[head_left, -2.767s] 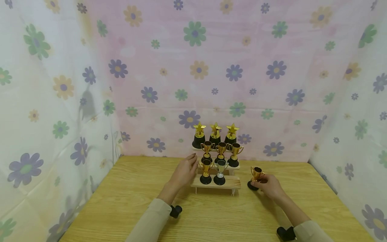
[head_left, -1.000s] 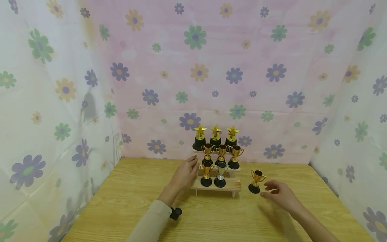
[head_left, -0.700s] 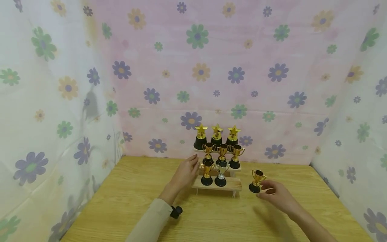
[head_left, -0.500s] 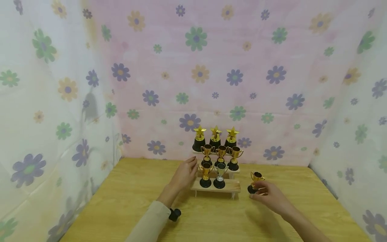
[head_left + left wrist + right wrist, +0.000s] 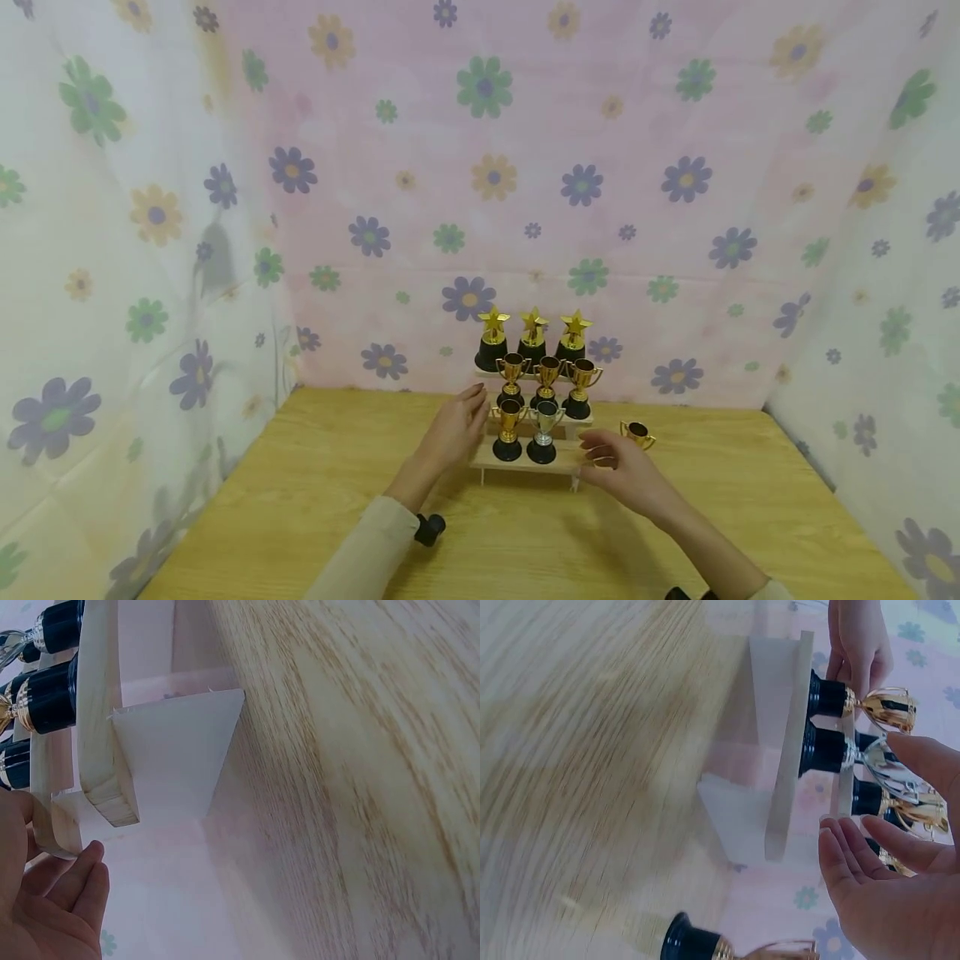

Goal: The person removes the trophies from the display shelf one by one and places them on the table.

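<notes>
Head view gives me the right hand [image 5: 626,473] by the right end of the wooden stand [image 5: 567,455], thumb and curved fingers apart; I cannot tell whether they touch the wood. Across from it, the left hand [image 5: 452,429] touches the left end of the middle shelf [image 5: 58,829], and I cannot tell whether it clamps it or only rests there. Just right of the right hand, a lone gold cup [image 5: 637,433] stands upright on the table [image 5: 337,483], its black base hidden from my head camera but visible from the right wrist. On the bottom shelf I have a gold cup on the left [image 5: 508,421] and a silver cup [image 5: 545,423] beside it. Three gold cups [image 5: 547,368] line the middle shelf, and three star trophies [image 5: 493,354] line the top. Behind hangs a flowered cloth [image 5: 525,150].
</notes>
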A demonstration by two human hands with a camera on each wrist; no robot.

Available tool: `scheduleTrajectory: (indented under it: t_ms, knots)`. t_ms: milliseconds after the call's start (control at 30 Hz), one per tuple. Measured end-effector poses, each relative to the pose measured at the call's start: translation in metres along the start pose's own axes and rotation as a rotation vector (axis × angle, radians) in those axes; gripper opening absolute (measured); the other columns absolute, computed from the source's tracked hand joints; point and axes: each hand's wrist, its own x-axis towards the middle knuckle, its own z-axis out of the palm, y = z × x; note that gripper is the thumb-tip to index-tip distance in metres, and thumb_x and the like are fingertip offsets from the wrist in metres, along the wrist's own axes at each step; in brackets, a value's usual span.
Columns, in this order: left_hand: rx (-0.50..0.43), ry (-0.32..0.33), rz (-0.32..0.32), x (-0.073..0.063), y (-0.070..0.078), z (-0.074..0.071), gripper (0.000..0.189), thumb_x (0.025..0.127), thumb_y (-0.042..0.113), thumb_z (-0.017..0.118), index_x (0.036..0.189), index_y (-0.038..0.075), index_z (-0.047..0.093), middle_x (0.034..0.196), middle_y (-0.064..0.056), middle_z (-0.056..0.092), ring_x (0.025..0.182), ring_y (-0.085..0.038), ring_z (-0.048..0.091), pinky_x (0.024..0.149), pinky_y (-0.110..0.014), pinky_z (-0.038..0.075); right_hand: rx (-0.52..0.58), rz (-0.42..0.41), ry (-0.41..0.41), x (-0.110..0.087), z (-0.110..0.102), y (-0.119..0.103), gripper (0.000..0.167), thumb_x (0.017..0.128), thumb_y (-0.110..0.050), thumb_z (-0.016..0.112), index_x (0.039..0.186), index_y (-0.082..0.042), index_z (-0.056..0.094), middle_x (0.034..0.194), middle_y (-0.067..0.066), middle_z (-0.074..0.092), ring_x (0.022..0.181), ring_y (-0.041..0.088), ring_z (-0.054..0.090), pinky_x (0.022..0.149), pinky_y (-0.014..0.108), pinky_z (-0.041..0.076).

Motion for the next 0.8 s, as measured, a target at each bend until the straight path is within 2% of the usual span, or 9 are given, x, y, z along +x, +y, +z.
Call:
scheduleTrajectory:
  t_ms: [133, 267, 400, 633, 800]
  knots:
    - [0.007, -0.005, -0.002, 0.003, 0.001, -0.001, 0.043, 0.11, 0.021, 0.05, 0.139, -0.01, 0.056, 0.151, -0.023, 0.05, 0.137, -0.041, 0.05, 0.113, -0.05, 0.041, 0.012, -0.002, 0.022, 0.008, 0.007, -0.005, 0.053, 0.091, -0.015, 0.078, 0.138, 0.002, 0.058, 0.13, 0.019, 0.063, 0.114, 0.034, 0.064, 0.101, 0.049, 0.053]
    - [0.002, -0.002, -0.013, 0.005, 0.001, -0.003, 0.043, 0.11, 0.021, 0.051, 0.14, -0.009, 0.056, 0.151, -0.024, 0.049, 0.138, -0.042, 0.049, 0.114, -0.05, 0.039, -0.008, -0.039, 0.04, 0.018, 0.014, -0.006, 0.053, 0.092, -0.018, 0.078, 0.138, 0.0, 0.06, 0.131, 0.021, 0.063, 0.112, 0.032, 0.065, 0.097, 0.045, 0.056]
    - [0.006, -0.001, 0.006, 0.006, 0.0, -0.003, 0.043, 0.109, 0.021, 0.051, 0.14, -0.01, 0.056, 0.15, -0.025, 0.05, 0.137, -0.042, 0.05, 0.113, -0.05, 0.041, -0.015, -0.058, 0.048, 0.024, 0.021, -0.005, 0.051, 0.092, -0.021, 0.078, 0.135, 0.0, 0.063, 0.129, 0.02, 0.065, 0.11, 0.03, 0.066, 0.094, 0.041, 0.057]
    - [0.006, -0.027, -0.024, 0.001, -0.001, 0.0, 0.044, 0.11, 0.022, 0.05, 0.141, -0.009, 0.055, 0.151, -0.023, 0.05, 0.138, -0.041, 0.049, 0.114, -0.05, 0.04, -0.011, -0.013, 0.062, 0.033, 0.036, 0.003, 0.045, 0.091, -0.021, 0.079, 0.128, 0.001, 0.066, 0.12, 0.013, 0.067, 0.107, 0.028, 0.066, 0.092, 0.041, 0.058]
    - [-0.007, -0.003, -0.026, -0.001, 0.0, 0.001, 0.044, 0.11, 0.022, 0.051, 0.141, -0.009, 0.055, 0.151, -0.023, 0.05, 0.138, -0.041, 0.049, 0.115, -0.05, 0.04, -0.038, -0.018, 0.081, 0.041, 0.044, 0.009, 0.042, 0.089, -0.02, 0.081, 0.123, 0.001, 0.068, 0.114, 0.011, 0.069, 0.101, 0.025, 0.067, 0.087, 0.039, 0.058]
